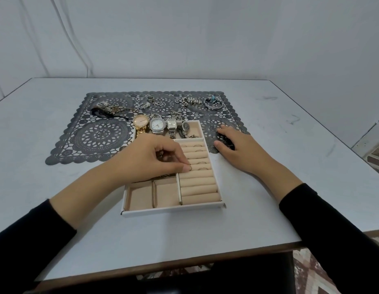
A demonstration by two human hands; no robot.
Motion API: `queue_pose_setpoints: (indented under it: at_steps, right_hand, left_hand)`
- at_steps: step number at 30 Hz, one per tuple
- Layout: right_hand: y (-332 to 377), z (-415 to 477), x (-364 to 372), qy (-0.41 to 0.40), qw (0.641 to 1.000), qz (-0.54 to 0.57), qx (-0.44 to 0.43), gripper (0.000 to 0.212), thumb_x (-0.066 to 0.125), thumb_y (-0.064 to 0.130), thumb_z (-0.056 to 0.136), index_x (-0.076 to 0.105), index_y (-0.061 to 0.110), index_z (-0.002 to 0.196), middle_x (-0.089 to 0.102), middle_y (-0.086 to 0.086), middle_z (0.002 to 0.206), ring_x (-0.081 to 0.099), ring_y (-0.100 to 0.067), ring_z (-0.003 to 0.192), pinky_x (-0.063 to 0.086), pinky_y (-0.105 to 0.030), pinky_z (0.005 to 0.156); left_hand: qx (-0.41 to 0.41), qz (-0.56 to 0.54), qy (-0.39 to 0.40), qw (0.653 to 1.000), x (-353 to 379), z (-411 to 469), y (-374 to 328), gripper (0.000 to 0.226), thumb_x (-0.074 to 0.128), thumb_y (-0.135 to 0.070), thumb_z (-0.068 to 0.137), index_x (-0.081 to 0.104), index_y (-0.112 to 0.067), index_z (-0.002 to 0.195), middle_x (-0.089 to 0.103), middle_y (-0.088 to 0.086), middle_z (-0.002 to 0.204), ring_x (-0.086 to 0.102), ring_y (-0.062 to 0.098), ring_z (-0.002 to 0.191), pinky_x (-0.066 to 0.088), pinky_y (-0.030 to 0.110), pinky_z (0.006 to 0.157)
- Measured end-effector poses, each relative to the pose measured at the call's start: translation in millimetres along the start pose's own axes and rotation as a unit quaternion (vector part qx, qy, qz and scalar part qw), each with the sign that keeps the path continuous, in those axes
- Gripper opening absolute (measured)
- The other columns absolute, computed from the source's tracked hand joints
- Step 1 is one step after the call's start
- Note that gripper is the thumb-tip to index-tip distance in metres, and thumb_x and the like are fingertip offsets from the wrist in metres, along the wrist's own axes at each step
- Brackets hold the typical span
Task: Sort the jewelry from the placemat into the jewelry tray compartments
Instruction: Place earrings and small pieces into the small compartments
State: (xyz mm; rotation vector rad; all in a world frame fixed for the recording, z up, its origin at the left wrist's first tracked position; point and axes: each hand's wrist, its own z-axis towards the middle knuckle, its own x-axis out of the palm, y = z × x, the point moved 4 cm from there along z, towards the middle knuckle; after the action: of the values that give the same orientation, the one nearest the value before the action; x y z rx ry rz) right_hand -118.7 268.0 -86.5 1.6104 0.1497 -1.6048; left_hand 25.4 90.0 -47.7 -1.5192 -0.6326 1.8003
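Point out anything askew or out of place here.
The rose-gold round wristwatch sits tilted on the far rim of the white, beige-lined jewelry tray, its face propped up rather than flat inside the compartment. Nothing else stands out.

The pale table (269,209) carries a dark lace placemat (99,134), the jewelry tray (173,211) overlapping the placemat's near edge
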Motion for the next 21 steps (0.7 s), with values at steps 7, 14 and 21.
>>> queue_pose_setpoints:
  at_steps: [7, 14, 21]
  right_hand:
    - [-1.0, 0.3, 0.4, 0.004, 1.000, -0.001, 0.004, 0.049, 0.047, 0.042, 0.097, 0.044, 0.022, 0.141, 0.037, 0.005, 0.152, 0.036, -0.015, 0.138, 0.034, -0.037, 0.111]
    - [6.2, -3.5, -3.8, 0.000, 1.000, 0.001, -0.006, 0.040, 0.048, 0.034, 0.098, 0.051, 0.015, 0.133, 0.049, -0.002, 0.141, 0.046, -0.019, 0.128, 0.038, -0.036, 0.103]
    - [7.2, -3.3, -5.1, 0.002, 1.000, -0.007, -0.011, 0.041, 0.048, 0.036, 0.099, 0.049, 0.017, 0.135, 0.050, 0.000, 0.140, 0.047, -0.018, 0.127, 0.037, -0.032, 0.100]
  left_hand:
    - [-0.016, 0.018, 0.059, 0.998, -1.3, 5.0, 0.6, 0.008, 0.077, -0.029, 0.082, 0.079, -0.027, 0.089, 0.076, -0.010, 0.086, 0.067, 0.014, 0.080, 0.055, 0.038, 0.079]
    - [-0.032, -0.009, 0.075, 0.997, 0.0, 7.7, 2.6, 0.009, 0.080, -0.028, 0.079, 0.080, -0.026, 0.088, 0.075, 0.002, 0.085, 0.060, 0.014, 0.070, 0.050, 0.031, 0.070]
    - [-0.043, -0.021, 0.083, 0.995, -0.7, 9.4, 3.1, 0.011, 0.079, -0.031, 0.078, 0.079, -0.023, 0.086, 0.075, 0.003, 0.087, 0.059, 0.009, 0.071, 0.048, 0.024, 0.070]
